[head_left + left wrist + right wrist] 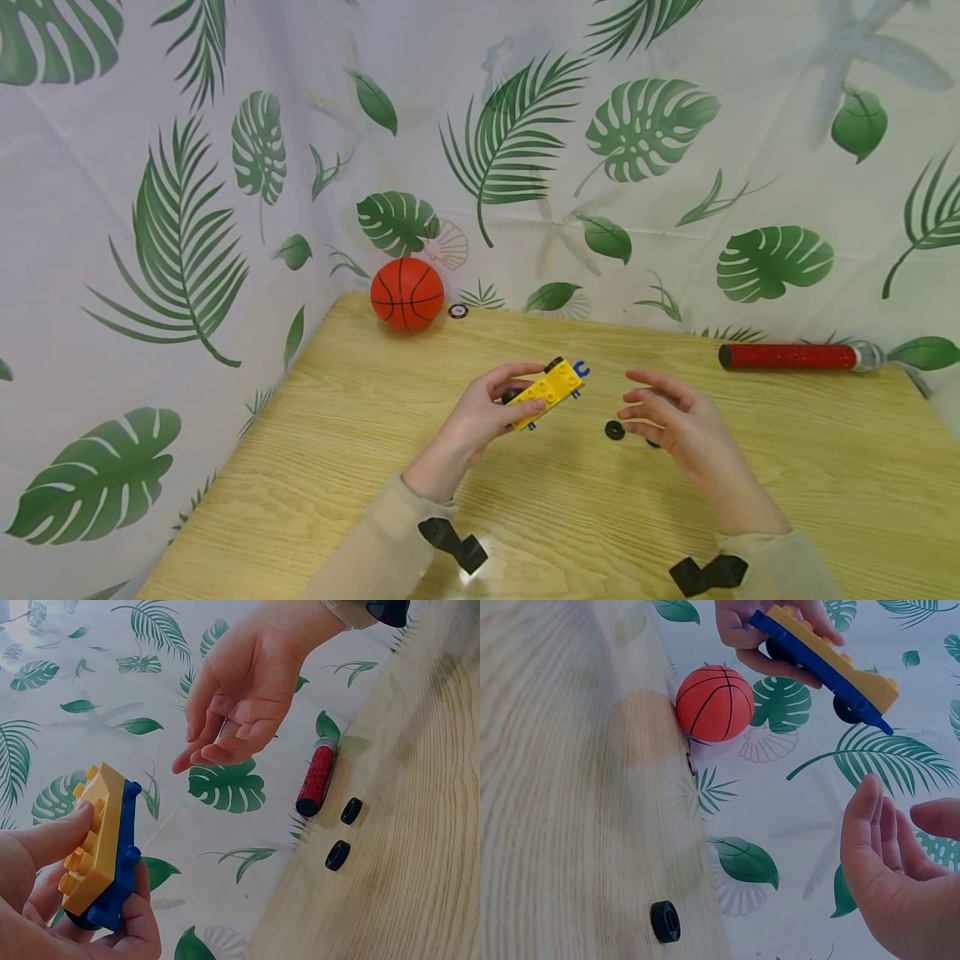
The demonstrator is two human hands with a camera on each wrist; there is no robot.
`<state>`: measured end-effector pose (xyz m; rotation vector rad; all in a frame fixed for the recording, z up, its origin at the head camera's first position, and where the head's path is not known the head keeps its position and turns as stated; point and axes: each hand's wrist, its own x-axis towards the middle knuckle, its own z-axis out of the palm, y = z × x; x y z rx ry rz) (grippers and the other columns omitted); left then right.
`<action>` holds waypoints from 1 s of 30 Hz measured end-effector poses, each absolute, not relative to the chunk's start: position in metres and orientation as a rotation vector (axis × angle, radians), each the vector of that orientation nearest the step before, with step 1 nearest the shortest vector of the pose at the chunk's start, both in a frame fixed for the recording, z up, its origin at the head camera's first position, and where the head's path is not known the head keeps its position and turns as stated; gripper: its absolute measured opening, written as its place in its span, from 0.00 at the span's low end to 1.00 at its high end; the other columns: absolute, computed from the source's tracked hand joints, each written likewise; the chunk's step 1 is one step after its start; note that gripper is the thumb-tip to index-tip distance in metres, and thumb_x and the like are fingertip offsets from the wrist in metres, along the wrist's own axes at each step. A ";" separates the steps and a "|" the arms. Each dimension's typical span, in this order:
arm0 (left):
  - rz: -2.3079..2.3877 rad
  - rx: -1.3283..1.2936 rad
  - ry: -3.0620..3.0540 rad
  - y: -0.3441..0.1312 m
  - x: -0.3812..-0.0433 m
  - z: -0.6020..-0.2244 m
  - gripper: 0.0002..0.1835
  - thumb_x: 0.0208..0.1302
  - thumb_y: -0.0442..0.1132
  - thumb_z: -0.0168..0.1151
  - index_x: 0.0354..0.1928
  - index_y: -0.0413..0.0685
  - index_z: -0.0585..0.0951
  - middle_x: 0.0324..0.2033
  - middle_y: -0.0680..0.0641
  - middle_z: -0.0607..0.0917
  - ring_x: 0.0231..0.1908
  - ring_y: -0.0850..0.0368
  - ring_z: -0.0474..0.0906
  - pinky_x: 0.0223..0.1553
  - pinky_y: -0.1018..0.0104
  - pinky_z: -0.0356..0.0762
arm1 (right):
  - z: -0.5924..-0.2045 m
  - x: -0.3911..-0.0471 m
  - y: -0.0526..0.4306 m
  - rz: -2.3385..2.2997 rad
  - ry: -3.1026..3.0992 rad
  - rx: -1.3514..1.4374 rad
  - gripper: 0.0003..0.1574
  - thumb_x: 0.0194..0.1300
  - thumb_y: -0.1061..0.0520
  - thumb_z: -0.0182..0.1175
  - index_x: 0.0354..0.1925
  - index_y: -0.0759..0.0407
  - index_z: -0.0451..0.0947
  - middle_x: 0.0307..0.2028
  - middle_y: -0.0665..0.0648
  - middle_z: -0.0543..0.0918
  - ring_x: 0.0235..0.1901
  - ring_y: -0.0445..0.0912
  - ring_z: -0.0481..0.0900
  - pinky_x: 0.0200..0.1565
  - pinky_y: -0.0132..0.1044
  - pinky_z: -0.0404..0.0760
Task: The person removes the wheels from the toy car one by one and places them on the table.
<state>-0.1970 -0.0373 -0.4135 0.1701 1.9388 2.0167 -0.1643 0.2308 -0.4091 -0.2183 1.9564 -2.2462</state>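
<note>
A yellow and blue toy block car (551, 388) is gripped above the table by my left hand (491, 410), thumb on the studded yellow top and fingers beneath. Black wheels (846, 710) sit on one side of its blue base; in the left wrist view the other side shows bare blue axle stubs (130, 856). My right hand (678, 425) hovers to the right, apart from the car, fingers loosely bent and holding nothing. Near it on the table lie two loose black wheels; one wheel (615, 430) is plain, the other (653, 443) partly hidden behind the fingers in the head view.
A small red basketball (407, 294) stands at the back left corner, with a round black and white chip (458, 311) beside it. A red microphone (795, 357) lies along the back right edge. A leaf-print cloth (525, 250) hangs behind the wooden table (315, 467).
</note>
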 end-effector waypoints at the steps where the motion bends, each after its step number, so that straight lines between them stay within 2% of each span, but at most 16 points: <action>1: 2.020 0.176 1.937 -0.037 -0.197 -0.414 0.24 0.62 0.34 0.69 0.61 0.55 0.80 0.54 0.44 0.82 0.47 0.54 0.78 0.42 0.67 0.82 | -0.410 -0.164 0.230 -2.249 1.954 -0.233 0.15 0.76 0.59 0.51 0.55 0.44 0.77 0.40 0.48 0.82 0.40 0.42 0.84 0.45 0.34 0.86; 5: 2.024 0.196 1.952 -0.037 -0.197 -0.414 0.24 0.61 0.32 0.69 0.60 0.52 0.80 0.53 0.44 0.82 0.46 0.56 0.78 0.41 0.70 0.82 | -0.410 -0.164 0.228 -2.244 1.951 -0.257 0.17 0.76 0.61 0.51 0.55 0.44 0.77 0.40 0.48 0.82 0.40 0.42 0.85 0.44 0.34 0.86; 12: 2.010 0.203 1.973 -0.038 -0.196 -0.414 0.26 0.59 0.32 0.71 0.60 0.51 0.79 0.51 0.45 0.83 0.46 0.56 0.77 0.42 0.70 0.81 | -0.409 -0.163 0.224 -2.227 1.965 -0.212 0.15 0.74 0.59 0.55 0.55 0.43 0.76 0.40 0.47 0.82 0.40 0.41 0.84 0.44 0.33 0.86; 20: 1.996 0.243 1.976 -0.037 -0.195 -0.413 0.26 0.57 0.31 0.72 0.59 0.47 0.79 0.48 0.45 0.85 0.46 0.56 0.77 0.43 0.70 0.80 | -0.407 -0.163 0.216 -2.163 2.029 -0.145 0.21 0.72 0.56 0.58 0.61 0.51 0.72 0.43 0.47 0.82 0.43 0.41 0.85 0.46 0.34 0.86; 26: 2.000 0.284 1.952 -0.036 -0.195 -0.413 0.26 0.57 0.29 0.72 0.59 0.43 0.78 0.47 0.44 0.85 0.45 0.58 0.78 0.42 0.70 0.80 | -0.404 -0.164 0.209 -2.156 2.009 -0.170 0.24 0.72 0.58 0.58 0.64 0.55 0.70 0.47 0.48 0.83 0.45 0.41 0.85 0.48 0.34 0.85; 30: 2.004 0.289 1.938 -0.035 -0.195 -0.414 0.25 0.57 0.29 0.71 0.57 0.43 0.79 0.47 0.44 0.85 0.44 0.58 0.78 0.42 0.70 0.80 | -0.403 -0.164 0.204 -2.149 1.989 -0.177 0.28 0.71 0.59 0.59 0.66 0.59 0.67 0.47 0.46 0.83 0.46 0.41 0.84 0.48 0.34 0.85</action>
